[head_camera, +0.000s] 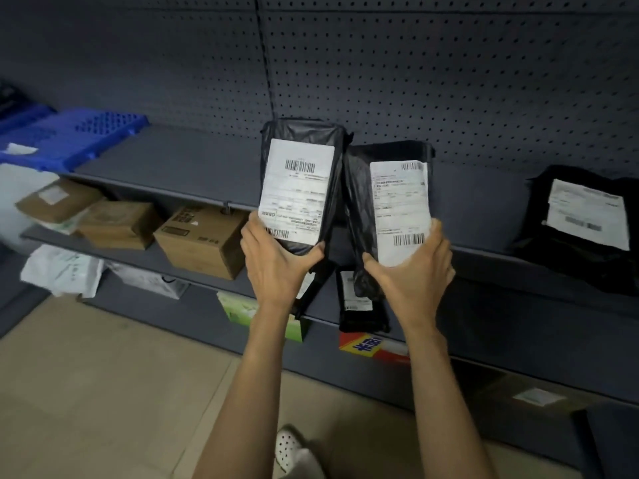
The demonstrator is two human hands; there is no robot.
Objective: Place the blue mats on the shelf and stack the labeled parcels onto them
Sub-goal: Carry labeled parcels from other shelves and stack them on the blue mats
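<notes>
Two black labeled parcels were up, one per hand, head view only. Left hand (276, 257) gripped the bottom end of the left parcel (301, 174), thumb on one edge and fingers wrapped round the other. Right hand (411, 267) gripped the bottom of the right parcel (390, 202) the same way. Both parcels stood upright just beside each other, labels to camera, held in front of the shelf (173, 167). Whether they touched it could not be told. Blue mats (69, 140) lay on that shelf, well to the left of the left hand.

Risks, judged:
- The slick bags were held by the lower end only and could flop or slip out, especially the crumpled right one.
- The mats were far left, so a drop straight ahead would land on bare shelf.
- Moving both at once could knock them together.

Counts:
- Hands: 2.
- Held parcels: 2.
- Third parcel (581, 219), lying on the shelf right of the right hand: 1.
- Fourth parcel (359, 305), on the lower shelf (145, 257) below the hands: 1.
- Blue mats: at least 2; overlap made the count unsure.
- Cardboard boxes (204, 236), below-left of the left hand: 3.
</notes>
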